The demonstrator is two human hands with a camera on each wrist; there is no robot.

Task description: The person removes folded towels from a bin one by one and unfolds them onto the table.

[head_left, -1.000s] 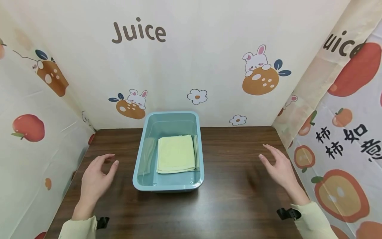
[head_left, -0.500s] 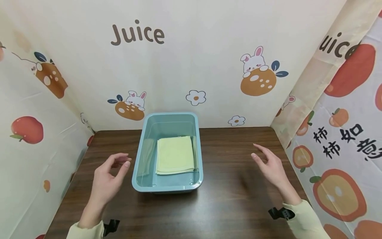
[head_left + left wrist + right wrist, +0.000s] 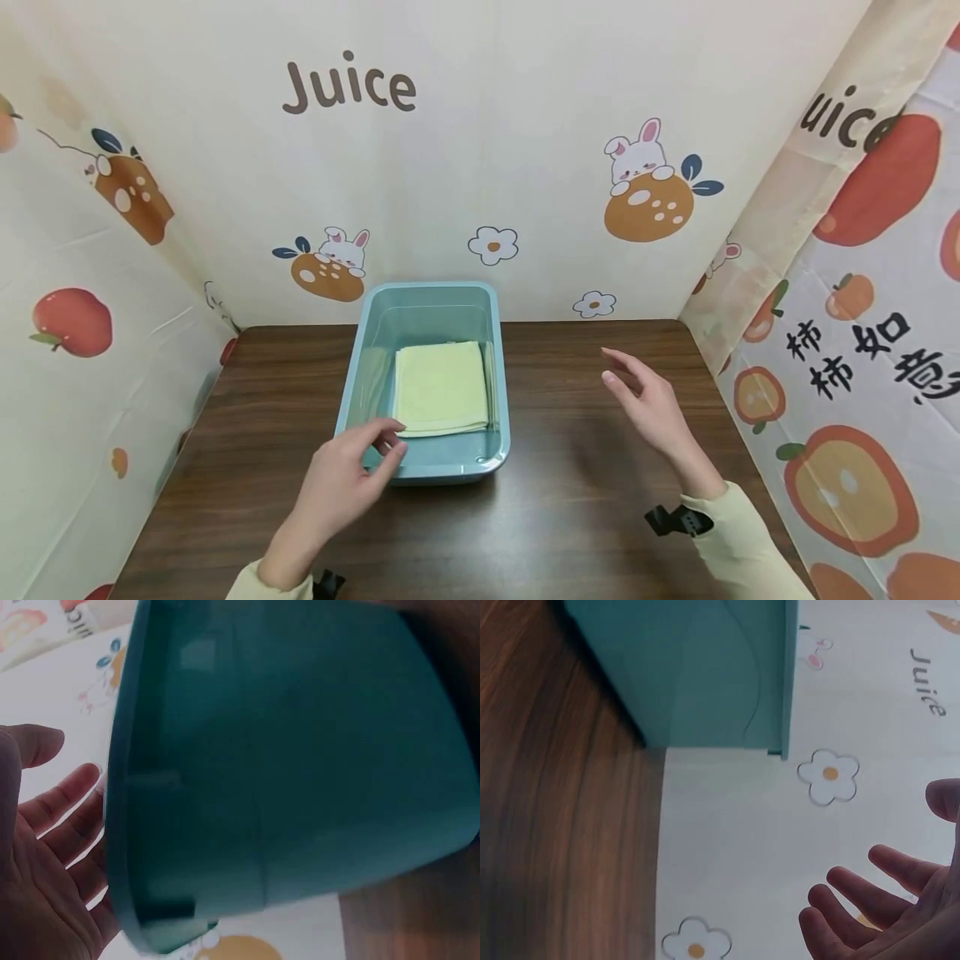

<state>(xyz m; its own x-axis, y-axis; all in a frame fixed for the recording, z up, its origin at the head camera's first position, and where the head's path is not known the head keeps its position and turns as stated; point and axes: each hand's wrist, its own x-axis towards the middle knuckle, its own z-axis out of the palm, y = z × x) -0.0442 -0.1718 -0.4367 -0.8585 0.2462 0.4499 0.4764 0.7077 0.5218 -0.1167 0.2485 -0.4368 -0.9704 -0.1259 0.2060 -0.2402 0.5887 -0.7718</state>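
Observation:
A blue-green plastic bin (image 3: 450,468) stands at the middle of the table against the back sheet. Inside it lies a folded pale yellow cloth (image 3: 442,387), with another folded edge standing along its right side. My left hand (image 3: 341,479) hovers over the bin's near left corner, its fingers loosely bent and holding nothing. In the left wrist view that hand (image 3: 60,855) appears beside the bin's rim (image 3: 120,810); whether it touches cannot be told. Off to the bin's right, my right hand (image 3: 648,404) is in the air with relaxed fingers and nothing in them.
Dark wooden tabletop (image 3: 540,517) surrounds the bin. A printed sheet (image 3: 540,167) with rabbits and flowers rises behind the table, and patterned sheets (image 3: 840,400) enclose both sides. Each wrist wears a black strap mount (image 3: 678,521).
My left hand has moved right, from beside the bin to over its near left corner. The right hand has drifted left towards the bin. Bin and cloth stay in place.

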